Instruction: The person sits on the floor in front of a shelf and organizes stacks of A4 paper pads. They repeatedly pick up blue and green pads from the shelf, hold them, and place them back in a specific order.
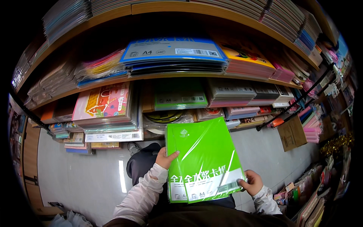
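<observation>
Two green-and-white packs of card paper (208, 151) in clear wrap lie one over the other in front of my body, slightly fanned. My left hand (165, 158) grips the left edge, its thumb on the front of the lower pack. At the lower right corner my right hand (251, 183) pinches the upper pack, thumb on top and fingers beneath. Both hands are closed on the packs. Beyond them, on the lower shelf, sits a similar green pack (180, 92).
Ahead, a wooden shelf (181, 77) holds stacked blue packs (174, 51) and yellow packs (245, 55). Pink picture packs (104, 100) are piled at lower left. An open cardboard box (293, 134) stands on the floor at right, and stacked goods (302, 200) crowd the lower right.
</observation>
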`<state>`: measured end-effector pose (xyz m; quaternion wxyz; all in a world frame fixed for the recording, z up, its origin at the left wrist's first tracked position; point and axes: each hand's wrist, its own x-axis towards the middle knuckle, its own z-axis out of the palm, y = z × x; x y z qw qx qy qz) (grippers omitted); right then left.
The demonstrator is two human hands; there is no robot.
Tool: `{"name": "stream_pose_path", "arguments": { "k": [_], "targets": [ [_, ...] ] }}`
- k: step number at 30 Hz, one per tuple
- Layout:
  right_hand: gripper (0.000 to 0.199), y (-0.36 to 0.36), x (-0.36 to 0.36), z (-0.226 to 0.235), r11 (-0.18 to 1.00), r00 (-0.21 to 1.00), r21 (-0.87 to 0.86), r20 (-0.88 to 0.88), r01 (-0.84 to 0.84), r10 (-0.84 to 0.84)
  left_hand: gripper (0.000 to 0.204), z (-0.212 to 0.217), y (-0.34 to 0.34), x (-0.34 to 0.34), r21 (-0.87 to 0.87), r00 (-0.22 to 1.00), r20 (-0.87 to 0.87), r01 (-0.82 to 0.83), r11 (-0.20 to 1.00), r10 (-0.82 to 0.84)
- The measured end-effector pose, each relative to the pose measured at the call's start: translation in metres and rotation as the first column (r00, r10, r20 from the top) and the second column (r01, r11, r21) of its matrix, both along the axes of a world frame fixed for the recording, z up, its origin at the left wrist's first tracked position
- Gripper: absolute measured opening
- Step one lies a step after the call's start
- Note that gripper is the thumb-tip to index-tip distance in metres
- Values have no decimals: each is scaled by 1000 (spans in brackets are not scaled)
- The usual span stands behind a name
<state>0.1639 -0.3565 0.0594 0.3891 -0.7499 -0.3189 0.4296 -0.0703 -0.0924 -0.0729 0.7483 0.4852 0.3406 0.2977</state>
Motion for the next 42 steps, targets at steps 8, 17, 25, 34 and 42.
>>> {"name": "stream_pose_path", "arguments": {
  "k": [8, 17, 25, 34, 42],
  "targets": [
    [44, 11, -15, 61, 992, 964, 120, -266, 27, 6, 27, 6, 0, -1, -80, 999, 24, -30, 996, 32],
    [51, 54, 1, 66, 925, 829, 333, -558, 183, 37, 30, -48, 9, 4, -392, 951, 201, -143, 909, 236],
    [48, 187, -11, 6, 875, 658, 354, -751, 329, 57, 24, -27, 8, -3, 435, 995, -99, 32, 900, 13],
    [34, 265, 27, -28, 867, 727, 405, -683, 291, 75, 27, 8, 2, 3, -251, 976, 106, -160, 955, 192],
    [45, 276, 25, -52, 937, 967, 240, -58, 254, -247, 24, 13, 4, 6, -307, 983, 91, -123, 944, 157]
  ]
}}
